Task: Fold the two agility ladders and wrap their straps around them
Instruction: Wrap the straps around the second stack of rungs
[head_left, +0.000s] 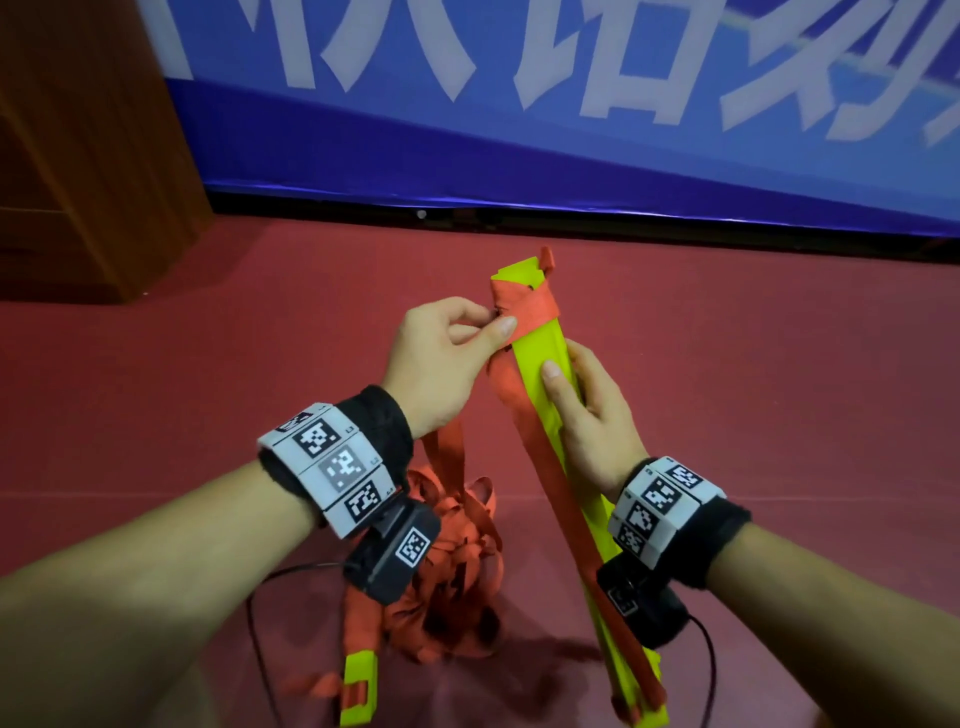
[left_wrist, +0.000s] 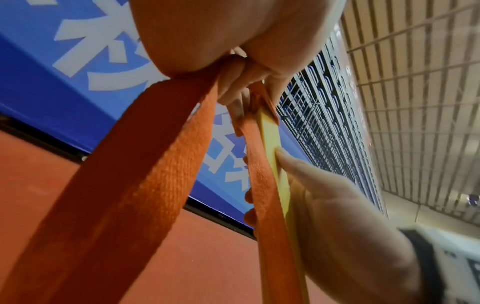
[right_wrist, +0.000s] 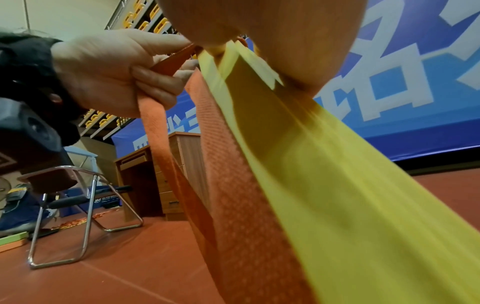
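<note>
A folded bundle of yellow-green ladder rungs (head_left: 545, 384) stands slanted above the red floor, with an orange strap (head_left: 524, 306) wound around its far end. My left hand (head_left: 447, 348) pinches that strap beside the wrap, and the strap's loose length (left_wrist: 145, 185) hangs down from its palm. My right hand (head_left: 592, 410) grips the rung bundle in its middle, thumb (head_left: 558, 389) pressed along the yellow face (right_wrist: 337, 185). A second ladder lies on the floor below my left wrist as a tangled heap of orange straps (head_left: 452, 561) with a yellow rung end (head_left: 358, 686) sticking out.
A blue banner with white characters (head_left: 519, 104) runs along the back of the red floor (head_left: 779, 364). A wooden cabinet (head_left: 78, 156) stands at far left. In the right wrist view a metal folding chair (right_wrist: 78, 205) stands beside a wooden desk (right_wrist: 166, 174). Black cables (head_left: 260, 623) trail from both wrists.
</note>
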